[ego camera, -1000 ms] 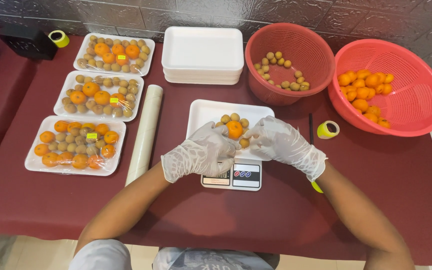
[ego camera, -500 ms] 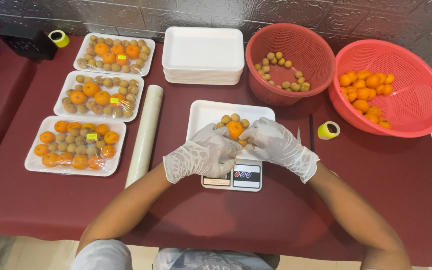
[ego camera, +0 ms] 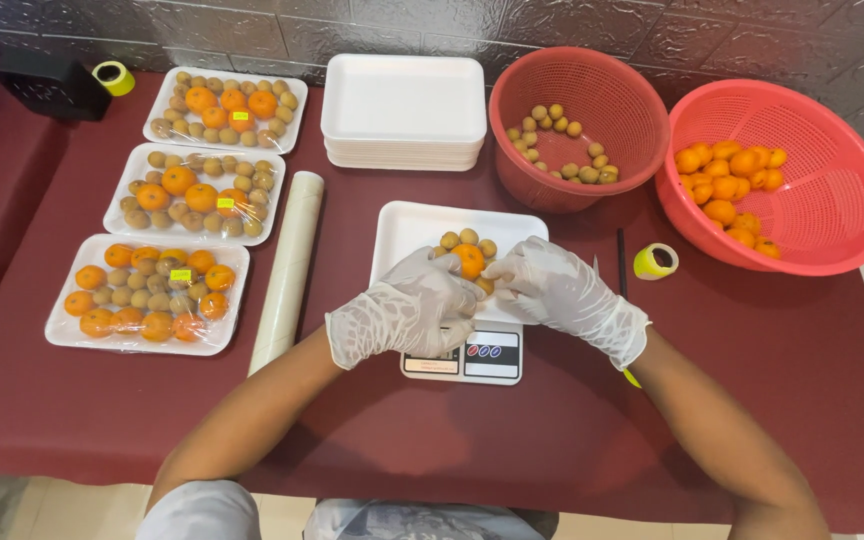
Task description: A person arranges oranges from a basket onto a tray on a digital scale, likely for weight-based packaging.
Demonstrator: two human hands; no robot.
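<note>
Hands in thin clear gloves meet over the white foam tray (ego camera: 407,228) that sits on the small digital scale (ego camera: 464,357) in front of you. Your left hand (ego camera: 404,310) lies palm down with its fingers curled toward the fruit, resting against the near side of the little heap; your right hand (ego camera: 562,290) comes in from the right, fingertips bunched at the heap's edge, though whether they pinch a fruit you cannot tell from this view. The orange citrus fruit (ego camera: 469,260) sits just ahead of both hands, between their fingertips and ringed by small tan round fruits (ego camera: 468,237), so both hands stand about equally near, one on either side.

To your left, three wrapped trays (ego camera: 148,295) run in a column away from you, each filled with the same mix of fruit under clear film and each bearing a small yellow sticker near its middle. A pale roll of wrap (ego camera: 289,266) lies beside them, its long axis pointing away from you. Beyond the scale stands a stack of empty white trays (ego camera: 404,110). On the right, a red basket (ego camera: 620,100) holds tan fruits and a pinker basket (ego camera: 822,200) holds orange ones; a yellow tape roll (ego camera: 656,261) lies between them and your right hand.
</note>
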